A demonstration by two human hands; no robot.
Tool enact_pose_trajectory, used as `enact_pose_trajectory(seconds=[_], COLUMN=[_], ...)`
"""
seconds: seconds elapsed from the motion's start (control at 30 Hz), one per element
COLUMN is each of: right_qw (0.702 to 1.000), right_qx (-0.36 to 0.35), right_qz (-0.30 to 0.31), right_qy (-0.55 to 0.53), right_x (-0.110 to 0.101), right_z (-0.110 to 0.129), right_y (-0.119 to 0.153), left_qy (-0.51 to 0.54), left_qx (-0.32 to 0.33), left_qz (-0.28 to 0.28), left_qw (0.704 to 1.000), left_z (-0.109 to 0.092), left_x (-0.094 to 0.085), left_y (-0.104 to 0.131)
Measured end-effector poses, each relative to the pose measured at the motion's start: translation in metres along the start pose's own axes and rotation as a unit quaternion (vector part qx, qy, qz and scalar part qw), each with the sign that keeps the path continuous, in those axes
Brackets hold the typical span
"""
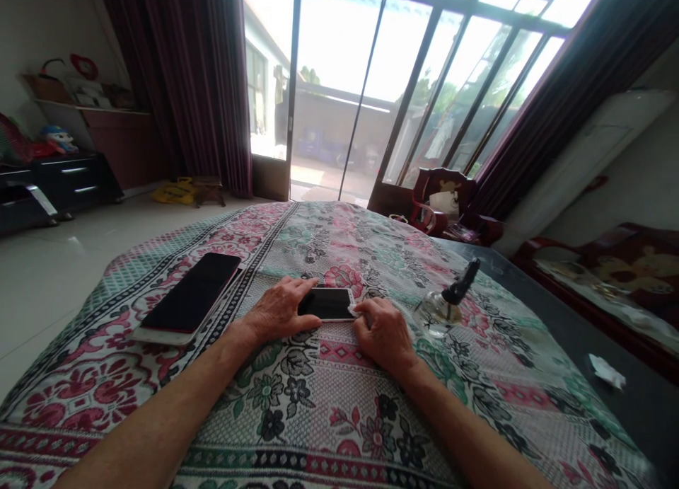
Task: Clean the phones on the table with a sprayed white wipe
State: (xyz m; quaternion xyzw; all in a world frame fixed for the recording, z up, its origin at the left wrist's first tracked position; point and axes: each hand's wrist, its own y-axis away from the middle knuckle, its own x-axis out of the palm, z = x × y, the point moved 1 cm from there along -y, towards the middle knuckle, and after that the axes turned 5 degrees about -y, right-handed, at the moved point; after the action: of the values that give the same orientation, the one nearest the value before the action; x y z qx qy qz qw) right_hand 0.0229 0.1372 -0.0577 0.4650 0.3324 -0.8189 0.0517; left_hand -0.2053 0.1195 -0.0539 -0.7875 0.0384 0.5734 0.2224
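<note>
A white-framed phone (329, 303) with a dark screen lies flat on the patterned cloth in front of me. My left hand (283, 306) grips its left end, thumb along the near edge and fingers along the far edge. At the phone's right end, my right hand (382, 326) is closed, pinching a small white wipe (352, 309) against the frame. Whether it is tissue or cloth I cannot tell. Left of my left hand rests a larger black-screened device (194, 291), on top of a white flat one (175, 335). To the right stands a clear spray bottle (441, 313) with a black nozzle.
The floral cloth (361, 397) covers the table, leaving a dark surface (562, 319) bare along the right. A crumpled white tissue (607, 371) lies there. Beyond are a wooden chair (443, 195), a wooden sofa (631, 262), glass doors (339, 121) and a dark cabinet (74, 181).
</note>
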Motion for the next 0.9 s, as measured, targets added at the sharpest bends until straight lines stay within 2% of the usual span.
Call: enact_pose_trajectory(seconds=[0.13,0.37,0.47,0.57,0.8,0.9], right_qw=[0.999,0.999,0.999,1.000,0.996,0.994], right_qx=[-0.006,0.025,0.027,0.006,-0.053,-0.075], right_qz=[0.013,0.020,0.020,0.024,0.047,0.050], right_qy=[-0.032,-0.013,-0.009,-0.017,-0.055,-0.064], right_x=[-0.001,0.017,0.022,0.019,-0.003,-0.008], right_z=[-0.003,-0.012,-0.013,-0.010,-0.005,-0.004], right_y=[-0.001,-0.040,-0.048,-0.041,0.002,0.012], left_qy=[0.005,0.003,0.005,-0.001,-0.015,-0.013], left_qx=[-0.007,-0.010,-0.007,-0.008,-0.004,-0.009], left_qz=[0.005,0.012,0.008,0.012,0.015,0.014], left_qw=[1.000,1.000,1.000,1.000,1.000,1.000], left_z=[0.000,0.000,0.000,0.000,-0.001,-0.001], left_x=[-0.001,-0.001,-0.001,-0.001,-0.001,-0.001], left_y=[0.000,-0.001,-0.002,-0.002,-0.002,-0.002])
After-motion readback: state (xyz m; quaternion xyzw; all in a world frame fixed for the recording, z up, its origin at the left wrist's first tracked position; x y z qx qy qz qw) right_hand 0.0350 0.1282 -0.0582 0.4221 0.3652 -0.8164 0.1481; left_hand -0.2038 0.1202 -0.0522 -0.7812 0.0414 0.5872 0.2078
